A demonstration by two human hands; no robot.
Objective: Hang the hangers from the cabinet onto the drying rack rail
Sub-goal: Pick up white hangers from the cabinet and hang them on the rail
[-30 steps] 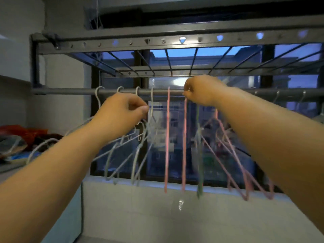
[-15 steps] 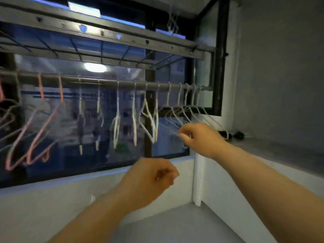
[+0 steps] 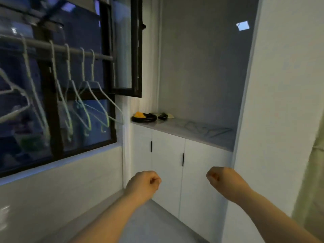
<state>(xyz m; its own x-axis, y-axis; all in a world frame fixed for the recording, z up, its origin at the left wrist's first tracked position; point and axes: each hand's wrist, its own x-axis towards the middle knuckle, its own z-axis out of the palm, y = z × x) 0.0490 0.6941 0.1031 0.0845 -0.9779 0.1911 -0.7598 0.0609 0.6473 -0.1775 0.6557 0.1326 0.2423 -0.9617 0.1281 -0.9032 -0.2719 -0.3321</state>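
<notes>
Cabinet: white, three closed doors with dark handles, set in a wall recess. On the cabinet, right part: several pale hangers lying flat, outlines faint. On the cabinet, left end: small dark and yellow items, kind unclear. Left of the cabinet and above it: rail across a window, with white hangers hooked on in a row. In front of the cabinet doors: left hand and right hand, well apart, each grip narrow, fingers curled into a fist, holding nothing.
</notes>
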